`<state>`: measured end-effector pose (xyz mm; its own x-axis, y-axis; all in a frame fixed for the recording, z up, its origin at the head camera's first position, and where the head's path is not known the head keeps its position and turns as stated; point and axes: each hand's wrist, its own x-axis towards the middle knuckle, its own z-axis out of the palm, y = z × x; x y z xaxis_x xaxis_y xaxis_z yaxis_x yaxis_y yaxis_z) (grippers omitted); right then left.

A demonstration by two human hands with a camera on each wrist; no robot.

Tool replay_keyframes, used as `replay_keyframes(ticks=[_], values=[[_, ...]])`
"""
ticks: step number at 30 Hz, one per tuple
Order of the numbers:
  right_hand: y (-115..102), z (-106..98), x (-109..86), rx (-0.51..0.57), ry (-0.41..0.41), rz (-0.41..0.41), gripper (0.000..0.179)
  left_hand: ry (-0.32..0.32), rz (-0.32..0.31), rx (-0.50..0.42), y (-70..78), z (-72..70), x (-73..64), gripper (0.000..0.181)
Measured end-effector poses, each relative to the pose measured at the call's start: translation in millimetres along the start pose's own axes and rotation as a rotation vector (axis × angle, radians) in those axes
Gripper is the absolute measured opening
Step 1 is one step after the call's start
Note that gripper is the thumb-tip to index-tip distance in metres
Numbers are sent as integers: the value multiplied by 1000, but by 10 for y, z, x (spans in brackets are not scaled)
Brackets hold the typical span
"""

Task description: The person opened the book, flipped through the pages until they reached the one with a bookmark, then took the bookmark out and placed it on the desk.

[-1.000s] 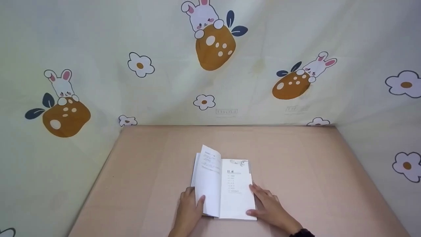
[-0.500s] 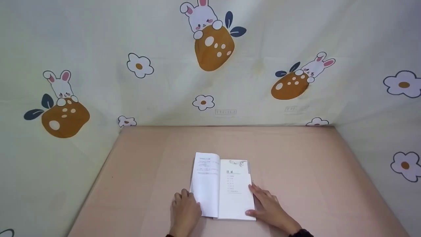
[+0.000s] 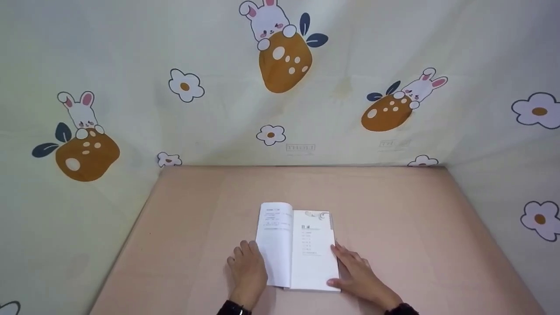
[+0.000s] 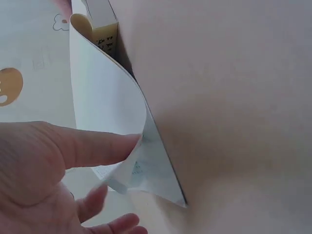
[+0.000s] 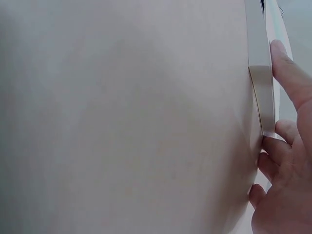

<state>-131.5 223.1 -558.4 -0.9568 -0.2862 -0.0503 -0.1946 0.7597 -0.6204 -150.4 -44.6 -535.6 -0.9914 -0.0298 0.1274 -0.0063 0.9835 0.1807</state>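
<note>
An open book (image 3: 313, 249) lies flat on the table, with a printed list and a swirl ornament on its right page. The left page (image 3: 275, 245) curves up from the spine; its lower edge bows in the left wrist view. My left hand (image 3: 248, 269) is at the book's left edge. In the left wrist view its straight thumb (image 4: 105, 146) presses on the curved page, while the other fingers sit loosely bent past the edge. My right hand (image 3: 361, 275) holds the right edge, its thumb on the page and its fingers (image 5: 275, 148) against the side.
The book stands on a pink-beige table (image 3: 183, 210). Around it, at the back and both sides, hangs a pale cloth (image 3: 210, 118) with rabbits, brown fruit and flowers. Dark cuffs (image 3: 234, 307) show at both wrists.
The raised left page has come down onto the left side. My left hand has moved slightly left and then up along that edge. My right hand stays in place.
</note>
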Motion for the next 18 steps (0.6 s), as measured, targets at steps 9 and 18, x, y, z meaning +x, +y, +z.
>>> replay_keyframes(ticks=[9,18], values=[[-13,19,17,9,-10,-7,89,-13,488,147,134,120,-62,61],[17,-3,-32,-3,-6,-52,86,-62,533,103,245,115,-103,58]])
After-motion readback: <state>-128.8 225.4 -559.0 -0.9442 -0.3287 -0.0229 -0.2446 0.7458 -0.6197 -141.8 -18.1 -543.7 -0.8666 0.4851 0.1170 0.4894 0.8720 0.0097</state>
